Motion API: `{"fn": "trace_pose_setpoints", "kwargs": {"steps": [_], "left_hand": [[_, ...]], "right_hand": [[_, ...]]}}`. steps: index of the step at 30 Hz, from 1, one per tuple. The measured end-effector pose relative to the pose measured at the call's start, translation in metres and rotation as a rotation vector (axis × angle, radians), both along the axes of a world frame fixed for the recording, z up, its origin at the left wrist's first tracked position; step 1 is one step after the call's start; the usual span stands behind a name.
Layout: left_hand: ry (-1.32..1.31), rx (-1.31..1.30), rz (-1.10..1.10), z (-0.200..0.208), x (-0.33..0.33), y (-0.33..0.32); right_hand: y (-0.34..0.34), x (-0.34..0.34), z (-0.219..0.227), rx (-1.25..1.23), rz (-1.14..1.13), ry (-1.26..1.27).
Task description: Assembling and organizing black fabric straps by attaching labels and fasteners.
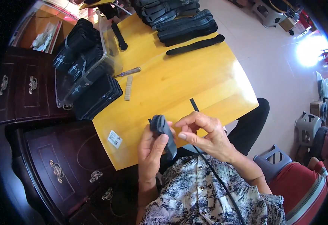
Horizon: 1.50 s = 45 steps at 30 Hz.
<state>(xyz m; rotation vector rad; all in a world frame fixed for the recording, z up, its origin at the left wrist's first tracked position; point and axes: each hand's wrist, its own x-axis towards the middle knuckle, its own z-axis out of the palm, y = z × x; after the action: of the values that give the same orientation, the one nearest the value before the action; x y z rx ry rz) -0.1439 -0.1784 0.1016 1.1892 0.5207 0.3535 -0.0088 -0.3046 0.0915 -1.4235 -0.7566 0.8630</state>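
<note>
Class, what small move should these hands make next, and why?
Probably the right hand should bring the narrow black strap toward the folded black band: the left hand holds the band, while the strap passes behind the right hand, its upper end apart from the band.

White glare burns out a patch at upper right; reflections whiten the right edge of the glossy yellow wooden table (194, 80). The dark-brown carved wooden cabinet (44, 153) at left lies dim. Straight edges bow toward the black rim.
</note>
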Motion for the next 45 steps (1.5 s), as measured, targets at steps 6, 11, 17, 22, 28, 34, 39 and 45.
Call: {"fn": "trace_pose_setpoints", "kwargs": {"steps": [6, 11, 17, 22, 28, 34, 39, 45], "left_hand": [[-0.247, 0.162, 0.126, 0.012, 0.007, -0.002], [-0.257, 0.375, 0.134, 0.001, 0.021, -0.009], [-0.174, 0.67, 0.203, -0.013, 0.035, -0.019], [-0.152, 0.326, 0.226, -0.016, 0.04, -0.031], [-0.149, -0.242, 0.137, -0.035, 0.02, -0.028], [-0.03, -0.284, 0.02, -0.043, 0.023, -0.024], [-0.079, -0.278, 0.062, -0.046, 0.02, -0.024], [-0.124, -0.268, 0.064, -0.043, 0.015, -0.024]], "right_hand": [[-0.007, 0.006, 0.032, 0.225, -0.078, -0.373], [-0.014, 0.015, 0.05, 0.292, -0.118, -0.387], [-0.009, 0.015, 0.03, 0.23, -0.032, -0.527], [-0.01, 0.021, 0.003, 0.262, -0.019, -0.4], [-0.013, 0.021, -0.019, 0.136, 0.013, -0.449], [-0.017, 0.019, -0.028, 0.076, -0.006, -0.38], [-0.015, 0.024, -0.034, 0.15, -0.023, -0.319], [-0.017, 0.026, -0.031, 0.143, 0.016, -0.336]]}}
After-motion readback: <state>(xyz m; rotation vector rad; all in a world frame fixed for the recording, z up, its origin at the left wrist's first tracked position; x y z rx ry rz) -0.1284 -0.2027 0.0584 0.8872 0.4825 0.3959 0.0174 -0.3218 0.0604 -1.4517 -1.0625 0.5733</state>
